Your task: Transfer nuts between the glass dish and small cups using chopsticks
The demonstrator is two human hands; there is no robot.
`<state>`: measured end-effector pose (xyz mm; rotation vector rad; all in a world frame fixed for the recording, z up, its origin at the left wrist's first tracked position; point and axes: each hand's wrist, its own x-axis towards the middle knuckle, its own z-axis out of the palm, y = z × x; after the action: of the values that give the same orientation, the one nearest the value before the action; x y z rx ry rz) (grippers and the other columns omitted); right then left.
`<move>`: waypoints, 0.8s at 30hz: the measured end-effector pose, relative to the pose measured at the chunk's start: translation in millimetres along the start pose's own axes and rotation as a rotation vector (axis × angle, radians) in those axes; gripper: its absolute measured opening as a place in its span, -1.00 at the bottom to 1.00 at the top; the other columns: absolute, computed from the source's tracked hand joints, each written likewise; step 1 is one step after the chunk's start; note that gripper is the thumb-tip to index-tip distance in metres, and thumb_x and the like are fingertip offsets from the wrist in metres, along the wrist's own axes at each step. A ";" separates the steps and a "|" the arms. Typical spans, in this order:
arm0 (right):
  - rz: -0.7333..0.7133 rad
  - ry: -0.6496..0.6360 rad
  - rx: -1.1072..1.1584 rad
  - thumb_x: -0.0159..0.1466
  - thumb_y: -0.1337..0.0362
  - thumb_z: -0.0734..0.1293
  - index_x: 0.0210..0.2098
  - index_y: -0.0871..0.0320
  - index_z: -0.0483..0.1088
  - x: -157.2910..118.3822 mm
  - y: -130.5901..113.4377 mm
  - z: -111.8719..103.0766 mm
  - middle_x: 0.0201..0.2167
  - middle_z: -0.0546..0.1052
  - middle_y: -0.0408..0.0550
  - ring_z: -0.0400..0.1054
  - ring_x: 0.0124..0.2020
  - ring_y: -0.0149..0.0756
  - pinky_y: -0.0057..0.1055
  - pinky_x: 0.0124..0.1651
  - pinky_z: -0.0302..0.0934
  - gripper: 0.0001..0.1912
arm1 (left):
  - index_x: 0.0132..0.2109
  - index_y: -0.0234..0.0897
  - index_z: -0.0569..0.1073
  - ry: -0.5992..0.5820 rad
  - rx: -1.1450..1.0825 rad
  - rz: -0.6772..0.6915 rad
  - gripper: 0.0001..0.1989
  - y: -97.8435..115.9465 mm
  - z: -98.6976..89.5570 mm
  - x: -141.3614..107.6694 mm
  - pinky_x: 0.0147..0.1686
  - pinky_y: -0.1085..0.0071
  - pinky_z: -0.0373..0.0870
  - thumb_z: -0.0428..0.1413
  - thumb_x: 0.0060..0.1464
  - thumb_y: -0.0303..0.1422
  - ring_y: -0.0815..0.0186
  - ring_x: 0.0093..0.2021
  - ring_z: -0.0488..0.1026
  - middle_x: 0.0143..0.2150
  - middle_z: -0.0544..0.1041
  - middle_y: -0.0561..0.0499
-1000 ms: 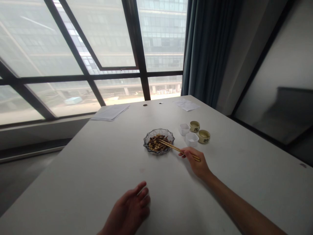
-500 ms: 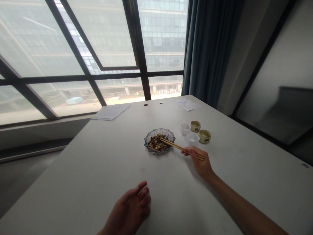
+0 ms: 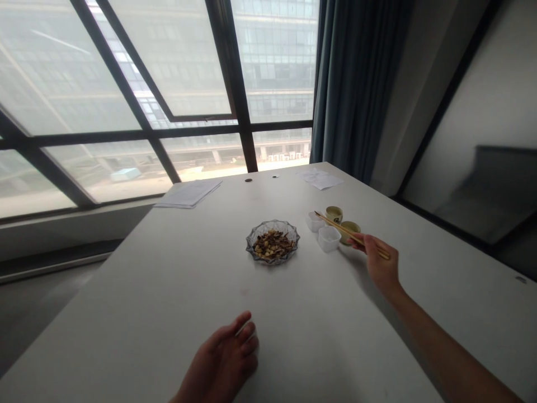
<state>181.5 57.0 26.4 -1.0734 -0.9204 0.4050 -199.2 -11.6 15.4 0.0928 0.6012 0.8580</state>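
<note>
My right hand [image 3: 380, 260] grips a pair of wooden chopsticks [image 3: 350, 232]. Their tips hover over the farther of two small white plastic cups, the far cup [image 3: 314, 223]; something small and dark shows at the tips, too small to name. The nearer white cup [image 3: 329, 239] is beside it. Just behind the chopsticks are two olive-green cups, one farther [image 3: 334, 212] and one nearer [image 3: 351, 228], the latter partly covered. A clear scalloped glass bowl [image 3: 251, 246] holds a mix of brown and tan dried pieces [image 3: 274, 244]. My left hand [image 3: 226, 355] rests on the table, fingers loosely curled and apart, holding nothing.
The white table [image 3: 168, 302] reaches toward the window. Stacked paper sheets [image 3: 188, 193] lie at the far left, and more papers [image 3: 322, 179] at the far right. Two round holes sit near the far edge. A blue curtain [image 3: 356, 89] hangs behind the right corner.
My right hand has moved right, carrying the chopsticks out of the glass bowl to above the small cups, with a dark bit at the tips. My left hand has stayed in place.
</note>
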 end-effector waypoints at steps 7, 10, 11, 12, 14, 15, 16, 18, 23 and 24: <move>0.028 -0.004 -0.033 0.31 0.01 0.40 -0.18 0.20 0.62 1.9 7.1 -3.0 -0.32 0.66 0.06 0.59 -0.28 -0.08 -0.01 -0.09 0.50 -0.63 | -0.13 -0.30 0.45 -0.005 -0.018 -0.004 -0.75 1.5 -0.5 2.0 -0.46 0.43 0.19 0.28 0.02 -0.50 0.38 -0.42 0.30 -0.36 0.38 0.09; 0.036 0.003 -0.028 0.30 0.00 0.41 -0.20 0.17 0.62 2.5 11.4 -4.0 -0.33 0.66 0.04 0.59 -0.30 -0.09 0.03 -0.10 0.51 -0.65 | -0.15 -0.30 0.44 0.001 -0.024 -0.001 -0.76 1.4 0.3 2.1 -0.46 0.44 0.19 0.28 0.02 -0.51 0.38 -0.42 0.30 -0.35 0.39 0.09; 0.036 0.004 -0.025 0.29 0.00 0.41 -0.22 0.16 0.62 2.7 12.7 -4.3 -0.33 0.65 0.03 0.59 -0.32 -0.10 0.02 -0.10 0.51 -0.66 | -0.14 -0.30 0.44 0.003 -0.024 0.000 -0.76 1.2 0.6 1.8 -0.46 0.44 0.19 0.28 0.03 -0.51 0.38 -0.42 0.30 -0.35 0.39 0.09; 0.034 0.003 -0.022 0.29 0.00 0.41 -0.23 0.15 0.62 3.0 13.7 -4.5 -0.32 0.65 0.02 0.58 -0.33 -0.11 0.01 -0.11 0.52 -0.67 | -0.14 -0.30 0.44 0.004 -0.024 -0.001 -0.76 1.0 1.0 1.4 -0.46 0.44 0.19 0.28 0.03 -0.51 0.38 -0.43 0.30 -0.35 0.39 0.09; 0.023 0.000 -0.022 0.29 0.00 0.41 -0.24 0.15 0.61 3.3 14.7 -4.5 -0.32 0.65 0.01 0.58 -0.35 -0.12 -0.03 -0.14 0.52 -0.67 | -0.14 -0.30 0.44 0.006 -0.025 0.000 -0.75 0.8 1.3 0.5 -0.46 0.44 0.19 0.28 0.03 -0.52 0.38 -0.42 0.29 -0.35 0.39 0.09; 0.015 -0.004 -0.024 0.30 0.00 0.41 -0.25 0.16 0.61 3.4 14.5 -4.3 -0.32 0.65 0.01 0.58 -0.35 -0.13 -0.05 -0.15 0.52 -0.66 | -0.14 -0.31 0.44 0.006 -0.025 0.000 -0.75 0.8 1.3 0.2 -0.46 0.44 0.19 0.29 0.02 -0.52 0.38 -0.42 0.29 -0.35 0.39 0.09; 0.006 -0.005 -0.024 0.30 0.00 0.40 -0.24 0.17 0.61 3.4 13.8 -4.0 -0.32 0.65 0.02 0.57 -0.35 -0.13 -0.07 -0.15 0.52 -0.66 | -0.14 -0.31 0.44 0.004 -0.025 0.001 -0.74 0.8 1.0 0.0 -0.46 0.44 0.18 0.29 0.02 -0.52 0.38 -0.42 0.29 -0.35 0.39 0.09; -0.013 -0.006 -0.017 0.31 0.01 0.40 -0.24 0.18 0.60 2.6 10.9 -2.9 -0.33 0.64 0.02 0.57 -0.34 -0.14 -0.12 -0.17 0.52 -0.66 | -0.14 -0.31 0.45 0.004 -0.024 0.006 -0.75 1.1 -0.1 0.2 -0.45 0.44 0.19 0.29 0.02 -0.51 0.39 -0.42 0.29 -0.35 0.39 0.09; -0.060 -0.071 0.027 0.35 0.06 0.37 -0.23 0.19 0.60 -6.4 -2.6 4.8 -0.33 0.63 0.01 0.56 -0.34 -0.17 -0.20 -0.19 0.48 -0.69 | -0.15 -0.30 0.45 0.007 -0.018 -0.002 -0.72 1.7 -2.4 2.6 -0.46 0.44 0.19 0.32 -0.02 -0.49 0.39 -0.43 0.29 -0.35 0.38 0.10; -0.063 -0.103 0.032 0.36 0.07 0.36 -0.22 0.18 0.59 -10.0 -5.5 7.5 -0.33 0.63 0.00 0.55 -0.33 -0.17 -0.21 -0.18 0.48 -0.69 | -0.14 -0.30 0.45 0.009 -0.018 -0.001 -0.72 1.7 -2.3 2.9 -0.46 0.44 0.19 0.31 -0.02 -0.49 0.39 -0.43 0.29 -0.35 0.38 0.10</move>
<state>168.9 52.0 28.1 -0.9993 -1.0329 0.4244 -200.1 -8.8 12.7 0.0726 0.6017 0.8630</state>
